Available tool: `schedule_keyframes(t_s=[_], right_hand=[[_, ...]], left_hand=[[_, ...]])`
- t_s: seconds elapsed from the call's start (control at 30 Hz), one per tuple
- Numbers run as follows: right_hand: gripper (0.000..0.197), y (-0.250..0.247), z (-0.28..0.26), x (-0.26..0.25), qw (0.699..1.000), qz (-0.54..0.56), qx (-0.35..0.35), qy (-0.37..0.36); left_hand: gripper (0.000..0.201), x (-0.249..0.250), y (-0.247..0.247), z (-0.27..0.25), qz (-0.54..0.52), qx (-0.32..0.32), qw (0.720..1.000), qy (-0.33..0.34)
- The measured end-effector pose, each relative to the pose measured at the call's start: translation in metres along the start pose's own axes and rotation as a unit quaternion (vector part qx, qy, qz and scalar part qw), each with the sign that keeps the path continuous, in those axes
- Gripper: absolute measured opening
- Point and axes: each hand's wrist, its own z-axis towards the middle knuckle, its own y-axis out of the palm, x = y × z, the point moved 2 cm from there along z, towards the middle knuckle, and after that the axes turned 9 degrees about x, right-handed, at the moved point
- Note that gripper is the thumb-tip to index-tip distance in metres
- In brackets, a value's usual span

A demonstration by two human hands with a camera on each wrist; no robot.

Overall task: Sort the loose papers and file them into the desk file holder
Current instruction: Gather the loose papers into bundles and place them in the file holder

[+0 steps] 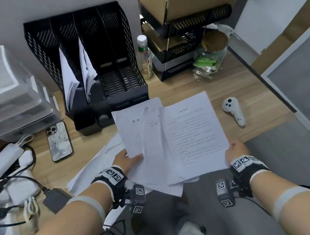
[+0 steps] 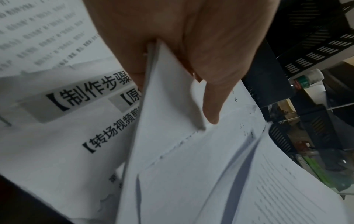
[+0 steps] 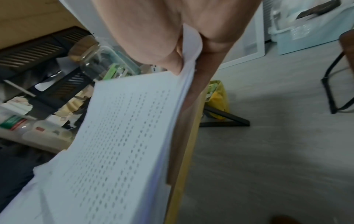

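Note:
I hold a fanned bundle of white printed papers (image 1: 165, 143) above the desk's front edge. My left hand (image 1: 127, 160) pinches the left sheets (image 2: 172, 121), thumb on top. A text page (image 1: 196, 135) is pinched at its lower right edge by my right hand (image 1: 235, 150); the right wrist view shows that page (image 3: 118, 136) between thumb and fingers. The black mesh file holder (image 1: 94, 66) stands at the back against the wall. Its two left slots contain white papers (image 1: 79, 73); the two right slots look empty. More loose sheets (image 1: 98, 168) lie on the desk under my left hand.
A phone (image 1: 59, 140) lies left of the holder's base, with clear drawers (image 1: 6, 91) and cables behind it. A bottle (image 1: 145, 57), a glass jar (image 1: 210, 57) and black stacked trays (image 1: 186, 42) stand at the back right. A white controller (image 1: 233, 111) lies to the right.

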Motion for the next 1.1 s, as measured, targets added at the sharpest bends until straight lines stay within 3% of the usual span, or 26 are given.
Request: schedule_keyframes(t_s=[0.17, 0.3, 0.37, 0.43, 0.53, 0.6, 0.7, 0.8, 0.87, 1.03, 1.1], right_hand=[[0.021, -0.006, 0.017, 0.019, 0.999, -0.013, -0.016, 0.028], [0.032, -0.001, 0.016, 0.016, 0.997, -0.032, -0.062, 0.036], [0.040, 0.000, 0.013, 0.009, 0.997, -0.078, -0.023, 0.001], [0.035, 0.003, 0.005, -0.008, 0.994, -0.085, 0.001, -0.067], [0.012, 0.020, -0.017, -0.038, 0.984, -0.013, -0.132, -0.122], [0.010, 0.036, -0.032, -0.053, 0.964, 0.001, -0.228, -0.139], [0.036, 0.059, -0.059, -0.080, 0.944, 0.017, -0.300, -0.135], [0.069, 0.069, -0.083, -0.107, 0.936, -0.013, -0.314, -0.159], [0.077, 0.069, -0.100, -0.122, 0.932, 0.002, -0.326, -0.157], [0.044, 0.064, -0.140, -0.148, 0.894, 0.131, -0.393, -0.170], [0.036, 0.064, -0.146, -0.154, 0.906, 0.141, -0.361, -0.171]], left_hand=[[0.045, 0.007, 0.014, 0.004, 0.070, -0.010, 0.997, 0.027], [0.048, 0.007, 0.021, 0.010, 0.072, -0.015, 0.997, 0.017], [0.047, 0.008, 0.018, 0.010, 0.063, -0.018, 0.998, 0.018], [0.042, 0.007, 0.009, 0.009, 0.016, -0.018, 1.000, 0.008], [0.022, 0.010, -0.016, 0.004, -0.059, -0.014, 0.998, 0.005], [0.023, 0.014, -0.037, 0.001, -0.075, -0.031, 0.997, 0.020], [0.031, 0.015, -0.079, -0.006, -0.067, -0.034, 0.996, 0.045], [0.040, 0.008, -0.116, -0.015, -0.082, -0.041, 0.994, 0.055], [0.043, 0.006, -0.136, -0.020, -0.094, -0.043, 0.992, 0.065], [0.060, 0.004, -0.164, -0.029, -0.142, -0.005, 0.989, 0.050], [0.054, 0.004, -0.163, -0.027, -0.163, 0.027, 0.985, 0.046]])
